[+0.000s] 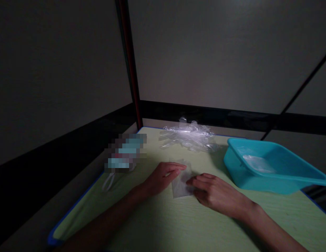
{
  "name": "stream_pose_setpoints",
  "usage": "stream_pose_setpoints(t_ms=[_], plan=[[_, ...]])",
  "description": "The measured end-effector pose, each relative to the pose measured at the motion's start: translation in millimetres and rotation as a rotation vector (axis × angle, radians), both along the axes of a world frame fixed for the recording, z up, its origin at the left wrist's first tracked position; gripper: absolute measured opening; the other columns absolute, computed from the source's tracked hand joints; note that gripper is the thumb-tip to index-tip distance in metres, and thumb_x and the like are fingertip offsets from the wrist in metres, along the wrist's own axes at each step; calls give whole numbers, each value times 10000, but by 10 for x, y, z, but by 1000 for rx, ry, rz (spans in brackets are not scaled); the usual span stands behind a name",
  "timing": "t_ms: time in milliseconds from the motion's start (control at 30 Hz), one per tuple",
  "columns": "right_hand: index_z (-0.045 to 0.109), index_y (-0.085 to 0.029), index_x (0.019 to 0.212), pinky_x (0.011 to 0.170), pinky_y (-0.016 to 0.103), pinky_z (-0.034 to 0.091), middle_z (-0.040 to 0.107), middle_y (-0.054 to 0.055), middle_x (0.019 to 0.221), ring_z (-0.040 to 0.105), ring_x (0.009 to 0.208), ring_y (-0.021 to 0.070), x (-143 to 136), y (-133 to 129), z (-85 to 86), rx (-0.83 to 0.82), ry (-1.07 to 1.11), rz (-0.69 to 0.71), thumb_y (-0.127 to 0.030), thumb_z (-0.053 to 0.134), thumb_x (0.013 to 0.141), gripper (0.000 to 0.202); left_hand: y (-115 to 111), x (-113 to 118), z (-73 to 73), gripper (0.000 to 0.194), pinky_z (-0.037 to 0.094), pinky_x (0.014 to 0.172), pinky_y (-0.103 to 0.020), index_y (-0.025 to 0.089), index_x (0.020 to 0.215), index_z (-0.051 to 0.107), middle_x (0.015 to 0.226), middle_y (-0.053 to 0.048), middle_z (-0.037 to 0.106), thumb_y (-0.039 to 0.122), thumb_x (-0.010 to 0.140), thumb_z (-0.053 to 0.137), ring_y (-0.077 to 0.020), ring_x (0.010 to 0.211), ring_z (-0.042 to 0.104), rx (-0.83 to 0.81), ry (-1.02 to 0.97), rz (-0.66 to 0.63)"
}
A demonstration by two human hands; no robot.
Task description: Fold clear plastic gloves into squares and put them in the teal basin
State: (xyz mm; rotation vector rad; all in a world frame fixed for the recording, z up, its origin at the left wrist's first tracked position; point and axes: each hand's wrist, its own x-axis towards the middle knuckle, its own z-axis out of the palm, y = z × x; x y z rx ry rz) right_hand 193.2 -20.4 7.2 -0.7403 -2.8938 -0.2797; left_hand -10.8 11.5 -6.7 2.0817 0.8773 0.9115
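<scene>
A flat rectangle of thin, clear plastic film [181, 185] lies on the table between my hands; its layers look folded, and I cannot tell its exact kind. My left hand [163, 177] rests over its upper left part, fingers stretched out and thumb near the index finger. At the right edge, my right hand [211, 192] has its fingers bent and drawn together on the film. The fingertips partly hide that edge. Farther back lies a loose, shiny heap of crumpled clear plastic [189, 136] with rounded, finger-like ends, resembling disposable gloves.
To the right stands a turquoise plastic basin [260, 182] with a flat clear plastic piece [257, 163] inside. A blurred-out package [126, 152] with a white strap loop [108, 181] lies at the left edge. The pale green table [152, 224] has a blue rim, with walls behind and left.
</scene>
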Motion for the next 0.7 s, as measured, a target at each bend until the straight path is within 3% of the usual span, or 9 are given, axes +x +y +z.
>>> stream_pose_setpoints(t_ms=[167,300,400,567,700], plan=[[567,-107,939,874,333,374,532,108,1127,484,1020,195,-24,-8,22,-128,102,24,-79,375,819,228,29,29,-73,300,422,816,-273,129,902,652,944,-52,654,290,806,418,-185,903,582,-210,-71,16],[507,-129,949,718,301,433,601,94,930,564,806,172,6,4,73,-283,70,-77,-119,364,829,188,72,16,-131,308,415,829,-291,129,893,655,938,-63,655,328,789,444,-195,911,581,-278,-129,11],[447,-174,880,571,268,403,573,34,741,525,612,141,51,66,91,-388,124,-178,-204,318,862,134,120,10,-182,398,408,839,-321,115,918,643,954,-93,647,427,776,441,-213,915,581,-371,-209,-27],[367,-195,821,554,234,343,465,-14,693,437,594,111,44,319,127,-563,338,-166,-189,314,847,59,154,-1,-184,597,406,795,-336,76,938,622,955,-144,633,588,735,392,-237,894,582,-539,-297,-47],[371,-186,802,564,235,317,405,-28,681,385,607,108,-24,522,134,-689,501,-105,-158,345,817,42,131,-17,-135,554,400,609,-242,86,922,614,786,-60,639,565,673,488,-189,719,576,-503,-219,-92]])
